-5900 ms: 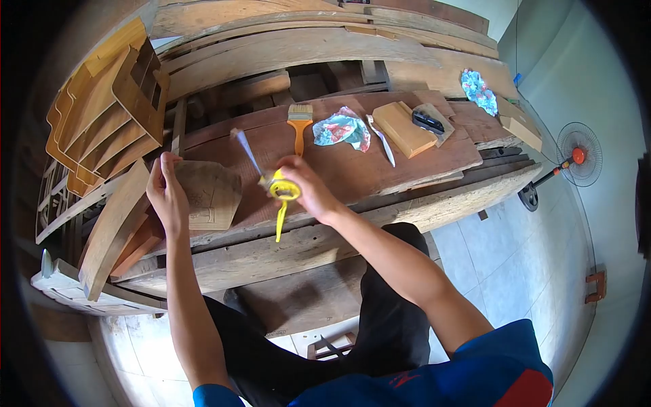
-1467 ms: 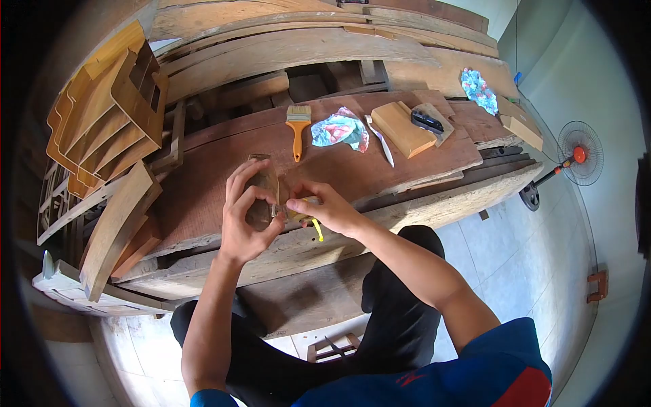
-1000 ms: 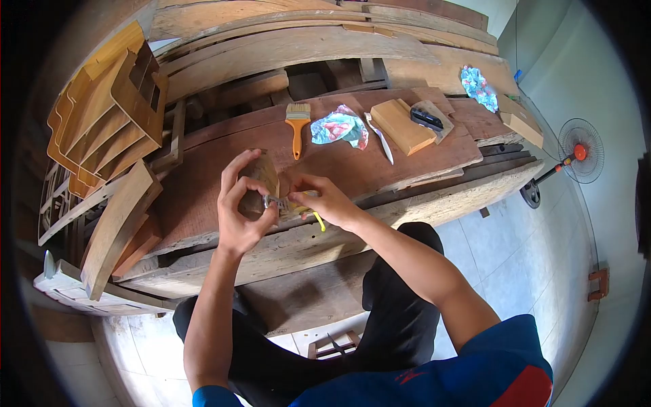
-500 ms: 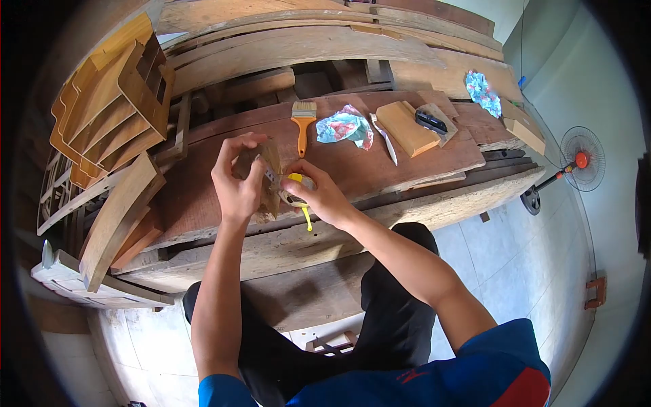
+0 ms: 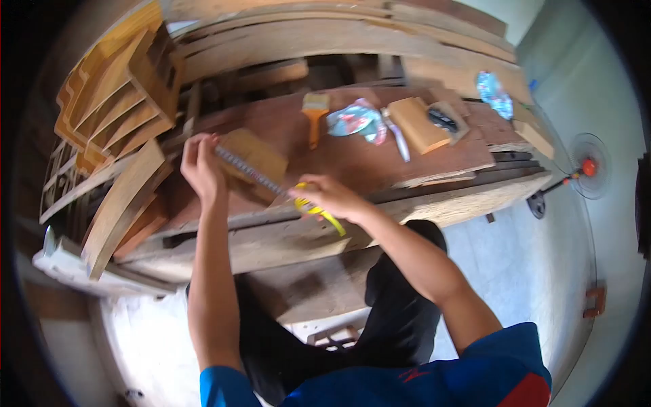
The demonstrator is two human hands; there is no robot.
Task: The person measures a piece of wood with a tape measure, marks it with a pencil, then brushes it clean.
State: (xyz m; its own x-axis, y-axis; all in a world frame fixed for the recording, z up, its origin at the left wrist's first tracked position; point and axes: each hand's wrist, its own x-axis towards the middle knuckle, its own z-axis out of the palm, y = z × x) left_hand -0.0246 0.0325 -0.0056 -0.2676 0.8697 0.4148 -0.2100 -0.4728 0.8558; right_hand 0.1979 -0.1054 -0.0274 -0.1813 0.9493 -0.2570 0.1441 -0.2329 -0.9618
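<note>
A yellow tape measure (image 5: pixel 307 203) is in my right hand (image 5: pixel 329 195), its fingers closed round the case and a yellow strap hanging below. The extended blade (image 5: pixel 251 171) runs up and left to my left hand (image 5: pixel 203 163), whose fingers pinch its end. Just behind the blade, a wooden piece (image 5: pixel 254 154) lies tilted on the reddish-brown board (image 5: pixel 352 163). Some motion blur softens the hands and the blade.
Behind lie a paintbrush (image 5: pixel 314 119), crumpled patterned cloth (image 5: pixel 358 122), a white-handled tool (image 5: pixel 397 136), a wood block (image 5: pixel 418 125) and a black object (image 5: pixel 442 119). A wooden organizer (image 5: pixel 125 95) stands left; a fan (image 5: pixel 588 167) stands right.
My hands have moved apart, left hand to the left, and a length of blade now shows between them. The wooden piece now lies on the board behind the blade. The whole view has shifted slightly.
</note>
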